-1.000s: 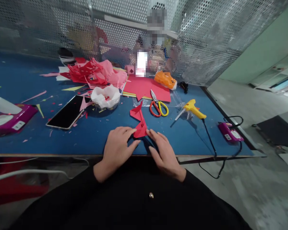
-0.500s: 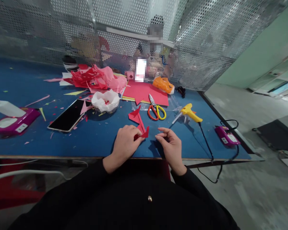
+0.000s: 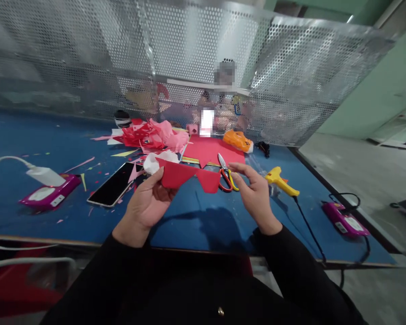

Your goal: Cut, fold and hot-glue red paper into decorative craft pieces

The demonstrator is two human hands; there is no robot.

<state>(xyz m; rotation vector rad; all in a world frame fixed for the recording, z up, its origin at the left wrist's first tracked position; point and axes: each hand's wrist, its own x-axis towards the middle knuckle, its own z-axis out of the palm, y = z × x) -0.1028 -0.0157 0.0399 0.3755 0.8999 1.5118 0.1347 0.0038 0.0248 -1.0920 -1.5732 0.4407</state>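
My left hand (image 3: 148,203) pinches the left end of a piece of red folded paper (image 3: 208,180) between thumb and fingers. The paper is raised off the table, stretched out sideways, with a pointed notch along its lower edge. My right hand (image 3: 255,196) hovers just beyond the paper's right end; its thumb and fingers are apart and hold nothing. Behind the gap between paper and right hand lie scissors (image 3: 225,179) with one red and one yellow handle, partly hidden. A white crumpled paper bowl (image 3: 151,162) is partly covered by the red paper.
A yellow glue gun (image 3: 281,181) lies to the right, its cord running to a purple power strip (image 3: 347,221). A phone (image 3: 113,187) and another purple strip (image 3: 52,194) are at left. Red sheets (image 3: 206,146), paper scraps (image 3: 149,135) and an orange packet (image 3: 237,141) sit behind.
My left hand has lifted the red paper off the table and unfolded or turned it to lie sideways. My right hand has risen too. The camera view has tilted up.
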